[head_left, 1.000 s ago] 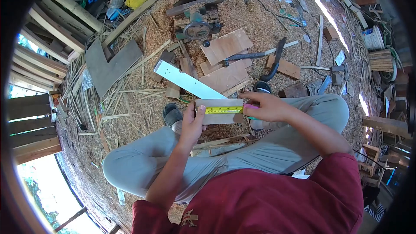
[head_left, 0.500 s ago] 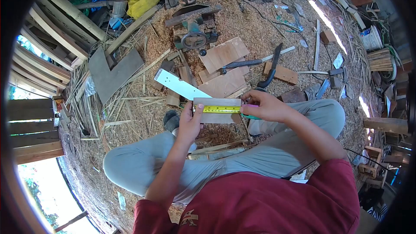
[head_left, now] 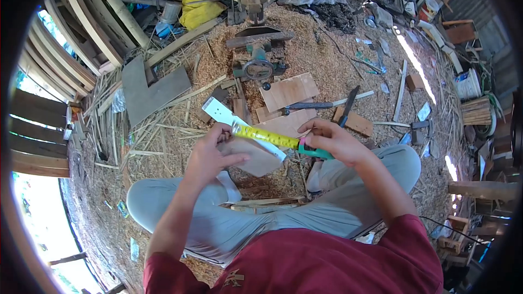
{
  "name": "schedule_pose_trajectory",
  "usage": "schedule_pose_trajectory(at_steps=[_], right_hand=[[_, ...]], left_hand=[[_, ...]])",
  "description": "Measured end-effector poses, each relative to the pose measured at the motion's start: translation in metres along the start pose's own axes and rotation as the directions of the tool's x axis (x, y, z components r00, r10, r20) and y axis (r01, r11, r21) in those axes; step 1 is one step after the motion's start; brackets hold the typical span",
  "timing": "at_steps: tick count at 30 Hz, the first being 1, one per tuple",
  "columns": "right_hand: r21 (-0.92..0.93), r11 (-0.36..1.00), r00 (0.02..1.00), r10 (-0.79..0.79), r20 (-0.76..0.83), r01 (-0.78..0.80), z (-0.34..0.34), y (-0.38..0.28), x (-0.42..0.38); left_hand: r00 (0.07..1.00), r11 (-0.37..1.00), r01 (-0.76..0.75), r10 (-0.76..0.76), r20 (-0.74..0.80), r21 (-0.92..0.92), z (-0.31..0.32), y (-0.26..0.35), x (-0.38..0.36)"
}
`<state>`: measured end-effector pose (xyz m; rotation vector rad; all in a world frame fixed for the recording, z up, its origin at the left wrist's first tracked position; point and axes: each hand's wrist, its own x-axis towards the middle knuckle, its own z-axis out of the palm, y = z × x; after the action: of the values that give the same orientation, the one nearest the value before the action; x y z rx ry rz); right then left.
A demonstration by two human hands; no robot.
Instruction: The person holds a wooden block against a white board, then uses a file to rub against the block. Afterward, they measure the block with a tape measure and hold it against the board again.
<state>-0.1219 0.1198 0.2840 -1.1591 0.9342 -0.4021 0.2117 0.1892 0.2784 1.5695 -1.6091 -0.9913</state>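
Note:
My right hand (head_left: 339,142) is closed around a pink and green tape measure (head_left: 314,151). Out of it runs a yellow blade (head_left: 267,135), stretched leftward and slanting slightly up. The blade's metal end hook lies by the fingers of my left hand (head_left: 206,155). That hand grips a thin, flat greyish-brown board (head_left: 253,159), which is tilted below the blade; its thumb stretches across the board's face. A long white strip with small holes (head_left: 219,111) shows beyond the blade, partly covered by it.
Plywood pieces (head_left: 289,91), a hammer (head_left: 310,105) and a dark-bladed tool (head_left: 349,105) lie ahead on sawdust. Beyond them stands a green machine (head_left: 258,69). An L-shaped grey panel (head_left: 143,91) is at left, near leaning timber (head_left: 93,17). My crossed legs (head_left: 327,201) are below.
The blade has come off the board's face and now slants above it. The board has tilted and moved down and left with my left hand. The view has shifted, showing more of the far side.

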Motion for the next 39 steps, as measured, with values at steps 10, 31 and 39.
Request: schedule_pose_trajectory(at_steps=[10,31,39], right_hand=[[0.175,0.858,0.828,0.512,-0.227,-0.483,-0.014,0.120,0.039],[-0.642,0.745,0.743,-0.326,-0.585,-0.178,0.040,0.269,0.208],[0.240,0.950,0.970,-0.227,0.092,0.200,0.095,-0.043,0.166]], left_hand=[[0.848,0.959,0.274,-0.204,-0.489,0.075,-0.004,-0.075,0.008],[0.708,0.668,0.044,-0.545,-0.448,-0.743,-0.045,-0.064,-0.027],[0.826,0.703,-0.010,-0.395,-0.402,-0.711,-0.046,-0.036,-0.015]])
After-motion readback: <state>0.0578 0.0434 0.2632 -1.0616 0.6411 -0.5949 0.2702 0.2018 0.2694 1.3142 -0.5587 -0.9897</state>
